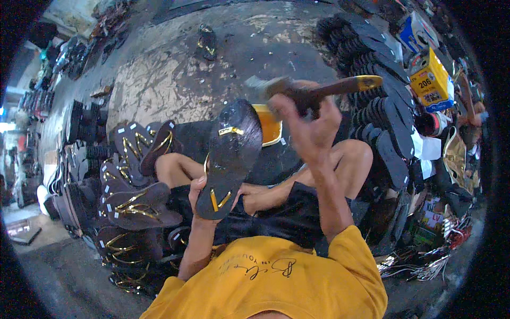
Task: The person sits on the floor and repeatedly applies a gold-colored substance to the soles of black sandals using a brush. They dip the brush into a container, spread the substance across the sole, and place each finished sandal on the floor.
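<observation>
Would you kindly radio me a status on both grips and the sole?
Left grip: holding dark sole, glossy toward its far end. Right grip: closed on raised brush-like tool, motion-blurred. Yellow-rimmed tub: partly hidden behind the sole.

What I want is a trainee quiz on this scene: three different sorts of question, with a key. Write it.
1. What does the left grip hold, and what does the right grip hold?
2. True or false: the pile of gold-strapped sandals lies to the person's right.
3. What colour shows inside the container in front of the person? A) blue B) amber C) green

Key
1. Left: a dark sole with gold pieces on it. Right: a brown-handled tool, its head too blurred to name.
2. False; the gold-strapped sandals are piled to the person's left.
3. B
</observation>
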The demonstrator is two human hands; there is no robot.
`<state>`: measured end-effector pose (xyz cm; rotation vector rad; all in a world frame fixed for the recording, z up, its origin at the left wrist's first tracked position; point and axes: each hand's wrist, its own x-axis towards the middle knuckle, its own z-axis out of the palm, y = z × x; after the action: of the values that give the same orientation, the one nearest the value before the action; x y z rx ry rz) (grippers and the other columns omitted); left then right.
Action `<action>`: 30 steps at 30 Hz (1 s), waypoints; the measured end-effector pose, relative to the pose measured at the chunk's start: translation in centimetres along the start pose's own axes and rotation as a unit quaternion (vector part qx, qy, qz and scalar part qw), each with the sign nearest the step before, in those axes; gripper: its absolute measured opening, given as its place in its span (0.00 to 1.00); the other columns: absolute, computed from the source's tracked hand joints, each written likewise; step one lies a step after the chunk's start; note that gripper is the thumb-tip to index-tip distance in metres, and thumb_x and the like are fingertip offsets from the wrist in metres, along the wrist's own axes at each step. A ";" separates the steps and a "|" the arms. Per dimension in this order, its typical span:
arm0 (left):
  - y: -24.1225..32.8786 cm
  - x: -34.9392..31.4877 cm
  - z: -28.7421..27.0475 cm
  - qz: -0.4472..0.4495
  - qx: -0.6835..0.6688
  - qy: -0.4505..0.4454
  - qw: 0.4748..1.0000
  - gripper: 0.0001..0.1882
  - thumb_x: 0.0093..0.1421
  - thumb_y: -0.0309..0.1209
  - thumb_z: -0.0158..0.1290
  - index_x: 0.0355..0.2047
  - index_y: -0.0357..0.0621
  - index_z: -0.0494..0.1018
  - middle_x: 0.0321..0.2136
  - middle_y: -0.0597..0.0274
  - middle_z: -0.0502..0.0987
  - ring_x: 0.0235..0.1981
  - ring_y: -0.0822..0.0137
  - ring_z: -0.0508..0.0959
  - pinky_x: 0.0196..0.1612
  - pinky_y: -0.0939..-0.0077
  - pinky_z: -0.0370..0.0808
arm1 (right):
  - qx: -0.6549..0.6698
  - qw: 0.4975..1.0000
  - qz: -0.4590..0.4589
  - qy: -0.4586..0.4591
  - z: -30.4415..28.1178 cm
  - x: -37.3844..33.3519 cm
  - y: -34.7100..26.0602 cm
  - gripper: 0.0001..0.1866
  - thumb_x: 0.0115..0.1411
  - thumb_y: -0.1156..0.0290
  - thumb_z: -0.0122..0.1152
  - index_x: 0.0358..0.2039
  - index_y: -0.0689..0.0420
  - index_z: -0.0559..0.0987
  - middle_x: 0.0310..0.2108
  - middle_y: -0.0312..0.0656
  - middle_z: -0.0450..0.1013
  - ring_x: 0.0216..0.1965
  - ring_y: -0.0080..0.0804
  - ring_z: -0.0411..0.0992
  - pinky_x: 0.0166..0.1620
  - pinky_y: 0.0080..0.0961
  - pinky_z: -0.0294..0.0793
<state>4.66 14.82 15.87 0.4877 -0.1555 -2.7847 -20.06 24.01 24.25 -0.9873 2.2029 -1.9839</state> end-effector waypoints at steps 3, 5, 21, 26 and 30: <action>0.1 -0.5 -0.9 -0.011 0.034 -0.049 0.998 0.37 0.62 0.45 0.51 0.67 0.35 0.63 0.56 0.37 0.75 0.49 0.47 0.83 0.48 0.55 0.86 | -0.055 0.992 -0.050 -0.098 -0.2 0.3 0.2 0.15 0.56 0.67 0.78 0.40 0.60 0.85 0.33 0.39 0.84 0.35 0.23 0.79 0.42 0.25 0.78; 0.9 -0.1 -1.3 -0.034 0.077 -0.060 0.995 0.37 0.65 0.46 0.51 0.68 0.37 0.61 0.57 0.38 0.75 0.52 0.47 0.82 0.53 0.53 0.84 | -0.055 0.997 0.006 -0.053 -0.4 3.5 2.1 0.15 0.55 0.68 0.79 0.40 0.59 0.85 0.34 0.39 0.84 0.36 0.22 0.79 0.42 0.25 0.78; -0.3 7.0 5.2 0.053 0.037 0.173 0.983 0.23 0.75 0.40 0.45 0.67 0.50 0.66 0.53 0.56 0.80 0.49 0.61 0.84 0.46 0.58 0.87 | 0.048 0.988 0.092 -0.117 3.1 -3.3 -2.2 0.18 0.56 0.53 0.74 0.35 0.56 0.86 0.30 0.43 0.83 0.30 0.34 0.82 0.35 0.35 0.81; 0.0 6.6 6.5 0.075 0.081 0.072 0.991 0.21 0.76 0.39 0.44 0.67 0.53 0.65 0.51 0.57 0.81 0.45 0.61 0.85 0.41 0.65 0.88 | 0.187 0.896 0.232 -0.330 1.5 -10.5 1.5 0.13 0.54 0.73 0.74 0.42 0.55 0.85 0.33 0.42 0.79 0.33 0.34 0.77 0.38 0.26 0.77; 1.2 8.3 3.1 0.062 0.036 -0.094 0.993 0.22 0.76 0.43 0.42 0.64 0.46 0.69 0.51 0.54 0.81 0.47 0.59 0.84 0.47 0.60 0.86 | 0.133 0.974 0.070 -0.170 1.8 -10.2 0.2 0.15 0.50 0.74 0.79 0.39 0.58 0.85 0.28 0.34 0.77 0.27 0.25 0.72 0.34 0.23 0.74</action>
<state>-3.47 11.19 16.34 0.2232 -0.3179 -2.7071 -11.20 27.04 19.72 -1.0127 1.7288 -1.8245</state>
